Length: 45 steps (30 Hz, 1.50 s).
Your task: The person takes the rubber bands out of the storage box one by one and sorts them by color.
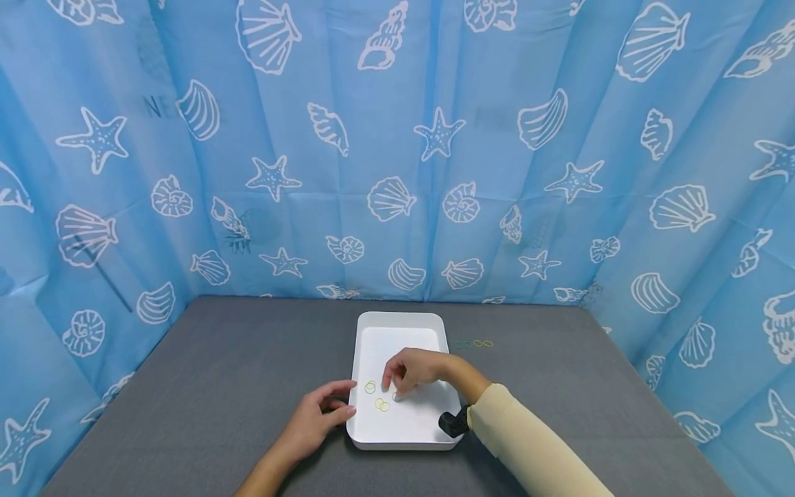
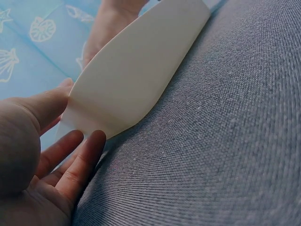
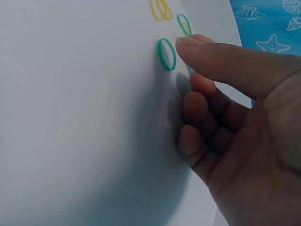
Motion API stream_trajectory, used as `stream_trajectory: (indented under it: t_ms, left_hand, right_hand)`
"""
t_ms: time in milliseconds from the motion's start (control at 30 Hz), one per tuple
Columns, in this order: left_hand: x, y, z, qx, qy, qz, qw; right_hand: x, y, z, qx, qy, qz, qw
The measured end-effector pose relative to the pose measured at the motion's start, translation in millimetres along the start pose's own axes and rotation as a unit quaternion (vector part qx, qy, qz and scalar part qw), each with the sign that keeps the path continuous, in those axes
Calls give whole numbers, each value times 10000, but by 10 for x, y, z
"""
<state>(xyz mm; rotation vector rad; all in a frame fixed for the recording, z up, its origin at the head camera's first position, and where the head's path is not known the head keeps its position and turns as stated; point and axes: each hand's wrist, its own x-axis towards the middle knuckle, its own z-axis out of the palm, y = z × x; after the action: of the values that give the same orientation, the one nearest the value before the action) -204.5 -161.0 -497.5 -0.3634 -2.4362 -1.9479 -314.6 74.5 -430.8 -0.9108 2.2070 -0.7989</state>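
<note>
A white rectangular tray (image 1: pixel 404 436) lies on the grey surface. Against its left side rests my left hand (image 1: pixel 318 417), fingertips touching the rim and outer wall (image 2: pixel 117 80). My right hand (image 1: pixel 417 369) is inside the tray, loosely bent, thumb and fingers apart just above the bottom. Right by the thumb tip is a green rubber band (image 3: pixel 167 54), with another green band (image 3: pixel 184 25) just beyond it. Yellow rubber bands (image 3: pixel 161 9) lie farther off on the tray bottom. In the head view, the bands (image 1: pixel 381 405) lie between my two hands.
Right of the tray, green bands (image 1: pixel 464 344) and yellow bands (image 1: pixel 483 343) lie in a row on the grey cloth surface (image 1: pixel 267 352). A blue curtain with white shell prints (image 1: pixel 397 200) encloses the back and sides. A black wrist device (image 1: pixel 455 422) sits over the tray's right rim.
</note>
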Motion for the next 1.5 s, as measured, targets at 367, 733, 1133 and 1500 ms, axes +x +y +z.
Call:
stream_trajectory:
  t_ms: [367, 733, 1133, 1500]
  left_hand:
    - [-4, 53, 10, -83, 2, -258, 9996]
    - [5, 49, 12, -108, 28, -215, 9997]
    - [-5, 43, 7, -56, 37, -199, 9998]
    - [13, 19, 8, 53, -25, -191, 9998]
  right_hand:
    - [13, 27, 25, -436, 9, 24, 9990]
    - [38, 13, 43, -878, 199, 213, 9957]
    - [41, 46, 84, -829, 306, 467, 9950]
    - [19, 28, 60, -636, 413, 286, 9967]
